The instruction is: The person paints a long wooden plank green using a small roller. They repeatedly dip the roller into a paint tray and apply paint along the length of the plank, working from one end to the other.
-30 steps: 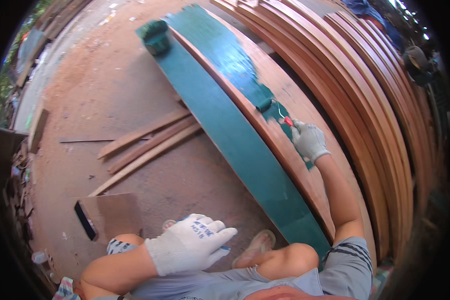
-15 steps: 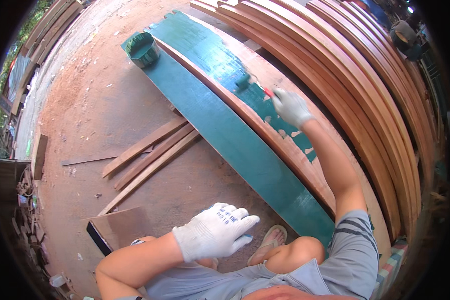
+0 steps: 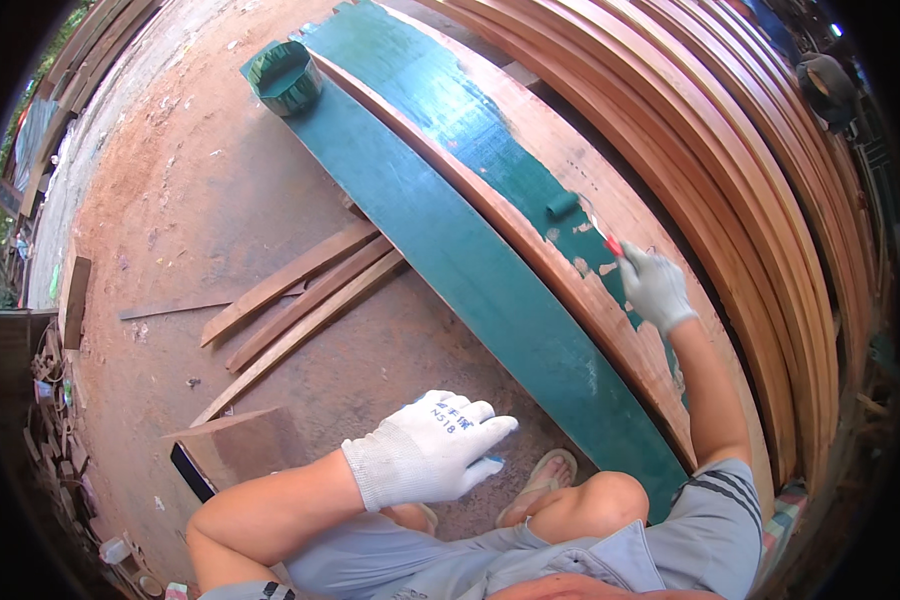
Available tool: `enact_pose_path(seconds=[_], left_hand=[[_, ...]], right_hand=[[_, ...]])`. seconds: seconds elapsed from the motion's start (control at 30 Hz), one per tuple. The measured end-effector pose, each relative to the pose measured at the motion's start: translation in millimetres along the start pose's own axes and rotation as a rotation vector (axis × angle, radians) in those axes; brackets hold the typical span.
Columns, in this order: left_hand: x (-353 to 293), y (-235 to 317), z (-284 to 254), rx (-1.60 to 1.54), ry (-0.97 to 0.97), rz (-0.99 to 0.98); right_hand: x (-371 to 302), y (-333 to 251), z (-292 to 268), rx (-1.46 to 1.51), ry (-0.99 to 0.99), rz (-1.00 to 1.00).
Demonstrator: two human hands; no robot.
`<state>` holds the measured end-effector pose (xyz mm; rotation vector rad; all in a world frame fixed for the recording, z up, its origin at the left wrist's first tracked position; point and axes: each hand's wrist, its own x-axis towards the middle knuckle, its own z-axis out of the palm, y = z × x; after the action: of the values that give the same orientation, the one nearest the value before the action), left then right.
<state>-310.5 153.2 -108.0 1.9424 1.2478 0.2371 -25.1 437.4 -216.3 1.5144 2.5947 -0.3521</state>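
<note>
My right hand (image 3: 657,287), in a white knit glove, is closed on the red handle of a small paint roller (image 3: 562,205). The roller's sleeve, coated in dark green paint, rests on a long board (image 3: 480,140). Green covers much of this board's near side and far end, with patches of bare pinkish wood beside the roller. My left hand (image 3: 425,450), also gloved in white, hovers above my lap. Its fingers are loosely bent, the thumb stands apart, and nothing shows in it. Nearer me lies a second board (image 3: 450,270), painted green all over.
A paint-smeared round tub (image 3: 285,78) stands on the far end of the green board. Curved stacks of timber (image 3: 710,190) rise along the right. Several wood strips (image 3: 300,295) and a short wood block (image 3: 240,440) lie on the dirt floor at left.
The roller and my right hand have moved down and right along the board, toward me. Fresh green paint shows behind the roller. My left hand has barely moved.
</note>
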Motion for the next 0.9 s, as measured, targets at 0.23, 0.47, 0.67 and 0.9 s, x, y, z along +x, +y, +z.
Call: enact_pose_path(seconds=[0.23, 0.47, 0.67, 0.9], left_hand=[[2.1, -3.1, 11.2, -0.011, -0.064, -0.003], [2.5, 2.4, 14.9, 0.019, -0.026, -0.022], [-9.8, 7.6, 12.7, 0.033, 0.012, -0.059], [-3.9, 9.4, 7.5, 0.017, -0.008, -0.049]], right_hand=[[30.8, -38.5, -7.7, 0.203, 0.227, -0.166], [232.0, -190.8, 9.1, 0.28, 0.123, -0.218], [258.0, -227.8, 3.1, 0.128, 0.051, -0.234], [185.7, -168.8, 14.8, 0.036, 0.114, -0.265]])
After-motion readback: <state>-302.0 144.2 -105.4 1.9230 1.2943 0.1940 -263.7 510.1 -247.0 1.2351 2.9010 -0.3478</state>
